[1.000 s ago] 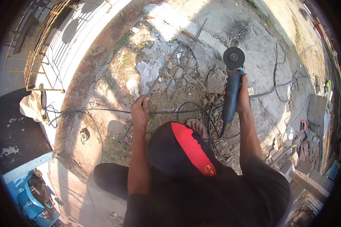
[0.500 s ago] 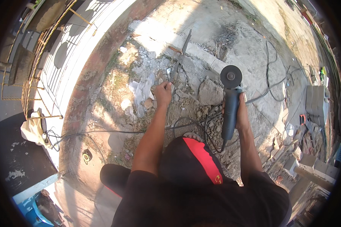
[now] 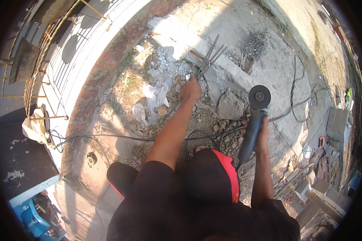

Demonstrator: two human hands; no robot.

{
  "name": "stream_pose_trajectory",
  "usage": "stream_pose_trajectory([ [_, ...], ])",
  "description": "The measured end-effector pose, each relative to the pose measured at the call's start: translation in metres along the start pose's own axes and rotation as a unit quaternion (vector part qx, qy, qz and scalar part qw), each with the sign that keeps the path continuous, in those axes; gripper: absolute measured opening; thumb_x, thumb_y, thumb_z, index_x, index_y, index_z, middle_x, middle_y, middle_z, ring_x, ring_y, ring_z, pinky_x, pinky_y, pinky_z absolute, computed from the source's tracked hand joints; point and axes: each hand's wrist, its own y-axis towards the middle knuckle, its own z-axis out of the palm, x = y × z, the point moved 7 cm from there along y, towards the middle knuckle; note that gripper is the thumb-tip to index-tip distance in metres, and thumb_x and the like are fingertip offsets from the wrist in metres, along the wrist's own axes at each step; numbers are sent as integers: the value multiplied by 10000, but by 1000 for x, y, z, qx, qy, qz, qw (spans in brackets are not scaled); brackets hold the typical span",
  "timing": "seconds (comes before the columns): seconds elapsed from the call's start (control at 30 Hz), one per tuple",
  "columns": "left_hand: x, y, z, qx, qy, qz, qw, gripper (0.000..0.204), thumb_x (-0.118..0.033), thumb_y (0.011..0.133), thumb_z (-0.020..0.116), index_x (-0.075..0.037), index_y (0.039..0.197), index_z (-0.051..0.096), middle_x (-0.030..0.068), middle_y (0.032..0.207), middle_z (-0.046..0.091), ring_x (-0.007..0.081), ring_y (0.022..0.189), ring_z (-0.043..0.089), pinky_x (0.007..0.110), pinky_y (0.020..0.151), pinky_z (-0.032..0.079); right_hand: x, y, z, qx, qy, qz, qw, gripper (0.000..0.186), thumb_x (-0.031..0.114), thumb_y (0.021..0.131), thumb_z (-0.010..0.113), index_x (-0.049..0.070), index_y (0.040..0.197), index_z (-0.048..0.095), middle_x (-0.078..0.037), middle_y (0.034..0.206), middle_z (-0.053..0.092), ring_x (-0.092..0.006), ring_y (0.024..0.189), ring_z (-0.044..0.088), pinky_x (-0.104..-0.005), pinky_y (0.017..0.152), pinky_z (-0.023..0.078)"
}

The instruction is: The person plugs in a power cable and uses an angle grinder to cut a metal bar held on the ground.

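My left hand (image 3: 191, 90) is closed around several thin dark metal rods (image 3: 213, 57), whose far ends fan out beyond my fist. A short length of rod also sticks out on the near side. In my right hand (image 3: 263, 134) is an angle grinder (image 3: 251, 132), held with its round dark disc (image 3: 260, 97) pointing away from me. The disc is apart from the rods. Some of my right fingers are hidden behind the tool's body.
A large stone (image 3: 230, 105) lies among rubble between my hands. Crumpled white plastic (image 3: 156, 95) is left of the rods. A black cable (image 3: 108, 136) crosses the ground. A tape measure (image 3: 91, 160) lies at the left, and grey blocks (image 3: 337, 124) stand at the right.
My left hand has reached farther forward and right along the rods, whose far ends have spread apart. The grinder has shifted slightly right and nearer, and tilted a little.
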Motion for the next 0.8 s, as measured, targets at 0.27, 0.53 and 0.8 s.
stream_pose_trajectory([
  [0.27, -15, -48, -151, -261, -299, 114, 911, 402, -379, 939, 655, -16, 787, 576, 103, 569, 565, 251, 521, 578, 399, 514, 437, 15, -18, -13, -8, -3, -32, 999, 683, 671, 996, 319, 44, 1109, 564, -79, 762, 613, -182, 592, 632, -298, 498, 519],
  [0.53, 97, -141, -372, -465, -538, 92, 697, 459, -201, 971, 574, -184, 574, 343, -39, 494, 298, 95, 419, 261, 294, 423, 221, 19, -13, 18, 44, 1, -50, 998, 677, 684, 982, 359, 58, 1136, 567, -70, 784, 617, -175, 618, 614, -297, 548, 513],
  [0.8, 233, -173, -320, -498, -518, 27, 695, 369, -169, 932, 622, -103, 596, 484, -11, 518, 406, 98, 467, 365, 282, 461, 275, 15, -18, 53, 86, -1, -44, 995, 694, 699, 973, 363, 55, 1143, 559, -68, 792, 614, -179, 619, 605, -302, 552, 513],
])
